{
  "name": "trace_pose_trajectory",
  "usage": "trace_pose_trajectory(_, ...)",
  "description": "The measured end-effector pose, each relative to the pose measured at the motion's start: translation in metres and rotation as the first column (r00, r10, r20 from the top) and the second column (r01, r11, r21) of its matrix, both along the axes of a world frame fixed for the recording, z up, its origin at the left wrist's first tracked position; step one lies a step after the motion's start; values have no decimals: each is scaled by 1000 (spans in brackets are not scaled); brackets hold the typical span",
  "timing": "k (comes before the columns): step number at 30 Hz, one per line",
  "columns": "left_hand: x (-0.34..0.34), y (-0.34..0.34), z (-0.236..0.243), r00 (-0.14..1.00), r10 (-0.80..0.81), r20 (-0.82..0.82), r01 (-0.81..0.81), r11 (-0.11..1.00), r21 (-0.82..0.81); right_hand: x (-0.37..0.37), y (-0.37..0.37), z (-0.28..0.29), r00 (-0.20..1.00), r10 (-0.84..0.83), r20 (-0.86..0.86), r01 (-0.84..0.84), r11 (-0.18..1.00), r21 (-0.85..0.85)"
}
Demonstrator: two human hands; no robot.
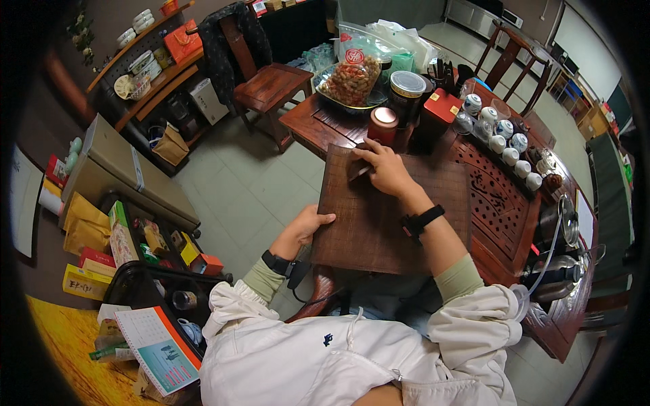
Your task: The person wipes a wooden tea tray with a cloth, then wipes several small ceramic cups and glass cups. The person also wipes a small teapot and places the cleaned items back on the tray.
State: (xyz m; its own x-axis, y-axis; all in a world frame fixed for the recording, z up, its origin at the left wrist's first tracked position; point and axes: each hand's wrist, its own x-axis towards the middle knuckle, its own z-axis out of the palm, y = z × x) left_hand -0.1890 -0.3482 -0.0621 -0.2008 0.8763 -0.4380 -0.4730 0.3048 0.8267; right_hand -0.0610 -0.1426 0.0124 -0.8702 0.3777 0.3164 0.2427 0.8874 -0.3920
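While hands (384, 169) touch brown panel (379, 230), clear bag (353, 47) holds brownish pieces (352, 84).

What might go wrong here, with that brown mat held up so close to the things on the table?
The mat might knock the red jar, which stands just past its far edge in this view; the exact gap is hard to judge.

The left hand holds the mat by its left edge, so if that grip slipped, the mat could tilt or drop.

A swing to the right could perhaps catch the small cups grouped on the table.
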Motion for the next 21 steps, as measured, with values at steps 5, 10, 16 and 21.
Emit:
trace_pose_trajectory(5, 4, -6, 2, 989, 91, -115, -91, 996, 5, -5, -6, -29, 995, -97, 34, 91, 985, 144)
trace_pose_trajectory(10, 6, -2, 5, 989, 145, -26, -144, 989, 39, 12, -13, -31, 997, 78, 16, -80, 983, 164)
trace_pose_trajectory(16, 0, 3, 12, 957, 250, -149, -231, 964, 132, 76, -86, -40, 710, 525, 468, -523, 839, -148)
trace_pose_trajectory(21, -7, 7, 20, 956, 174, -237, -141, 978, 151, 75, -86, -11, 776, 618, 129, -567, 772, -287)
